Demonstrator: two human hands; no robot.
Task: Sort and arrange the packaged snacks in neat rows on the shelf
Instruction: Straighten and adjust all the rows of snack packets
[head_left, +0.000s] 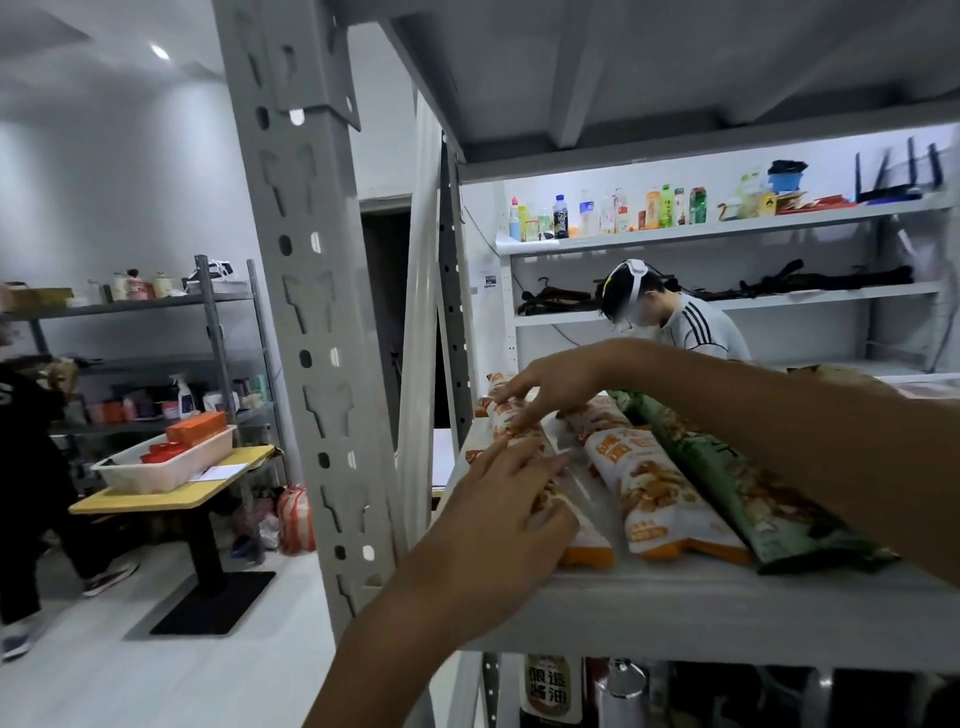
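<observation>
- The leftmost orange packet (587, 545) lies flat on the shelf (727, 613) at the left end of the row. Its long axis runs from the front edge back into the shelf and leans a little leftward at the far end.
- Just to its right lies a second orange packet (670, 499), and beyond that a green packet (763, 499). Both slant more strongly than the leftmost one, so the three are not yet parallel.
- The left hand (498, 519) is the nearer one. Its grip is released, with the fingers spread flat and pressing on the near half of the leftmost packet.
- The right hand (550, 389) reaches across the other two packets to the far end of the same packet. Its fingertips rest on that end, and no finger can be seen curled round it.
- With one hand at each end of the long axis, the likely next move is a small turn or slide to square the packet with the shelf edge. The far end probably needs to come right.
- The grey upright post (311, 312) stands close to the left, which leaves little room on that side.
</observation>
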